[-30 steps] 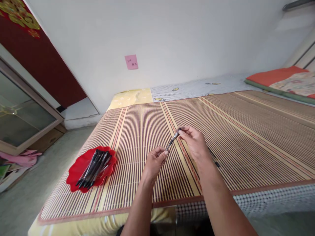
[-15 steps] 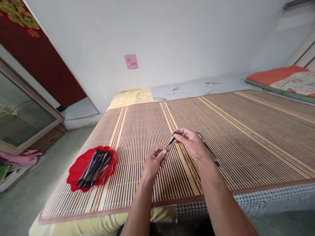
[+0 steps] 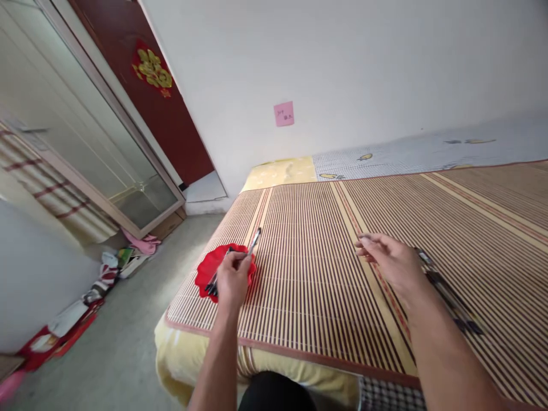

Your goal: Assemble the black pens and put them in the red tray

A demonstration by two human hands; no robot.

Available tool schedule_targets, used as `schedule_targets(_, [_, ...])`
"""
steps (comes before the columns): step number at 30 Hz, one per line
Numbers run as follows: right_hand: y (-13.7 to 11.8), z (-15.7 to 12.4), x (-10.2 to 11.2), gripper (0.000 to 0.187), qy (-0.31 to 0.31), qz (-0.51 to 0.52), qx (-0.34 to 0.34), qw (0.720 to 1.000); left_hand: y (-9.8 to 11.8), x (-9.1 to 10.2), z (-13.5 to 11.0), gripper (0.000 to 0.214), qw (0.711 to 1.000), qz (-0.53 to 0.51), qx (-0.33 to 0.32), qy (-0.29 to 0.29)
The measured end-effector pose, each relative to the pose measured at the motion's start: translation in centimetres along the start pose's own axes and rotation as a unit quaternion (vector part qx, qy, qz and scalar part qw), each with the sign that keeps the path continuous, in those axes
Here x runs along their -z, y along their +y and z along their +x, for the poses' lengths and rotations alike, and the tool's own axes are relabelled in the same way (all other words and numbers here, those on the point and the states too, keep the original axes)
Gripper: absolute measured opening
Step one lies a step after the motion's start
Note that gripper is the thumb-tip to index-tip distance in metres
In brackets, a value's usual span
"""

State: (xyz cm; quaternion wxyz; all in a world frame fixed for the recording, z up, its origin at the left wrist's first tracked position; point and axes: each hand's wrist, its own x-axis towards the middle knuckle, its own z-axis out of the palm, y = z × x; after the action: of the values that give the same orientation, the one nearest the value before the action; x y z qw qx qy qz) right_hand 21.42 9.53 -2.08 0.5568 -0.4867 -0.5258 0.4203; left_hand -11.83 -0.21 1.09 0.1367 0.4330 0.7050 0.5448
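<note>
My left hand [image 3: 233,278] is closed on a black pen [image 3: 253,242] and holds it over the red plate [image 3: 204,272] at the bed's left corner. More black pens [image 3: 213,284] lie on that plate, partly hidden by the hand. My right hand [image 3: 387,260] hovers above the striped bamboo mat [image 3: 312,268] with its fingers loosely curled and nothing in them. Just right of that hand, several dark pen pieces [image 3: 445,291] lie in a row on the mat.
The mat covers a bed with a yellow sheet [image 3: 180,354] at its near edge. A pink note [image 3: 283,113] sticks on the white wall. Left of the bed are the floor, a glass-fronted cabinet [image 3: 103,165], a red door and clutter [image 3: 85,308].
My right hand let go of the pen. My left hand carried it left, over the red plate. The view swung to the left.
</note>
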Motion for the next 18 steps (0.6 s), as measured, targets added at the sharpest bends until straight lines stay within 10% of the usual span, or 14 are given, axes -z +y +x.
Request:
schedule_targets(5, [1.0,0.4,-1.1,0.041,-0.048,-0.071,0.016,0.996,-3.7,5.2,1.8,0.015,0.965,0.262,-0.026,0.014])
schedule_targets(12, [0.9,0.3,-1.6,0.036,-0.065,-0.091,0.047,0.993,-6.5,4.6,1.0,0.014,0.916,0.394,-0.071,0.011])
schedule_targets(18, [0.8,0.4,-1.8,0.035,-0.066,-0.087,0.036,0.993,-4.6,5.2,-0.7,0.020,0.924,0.355,-0.121,0.080])
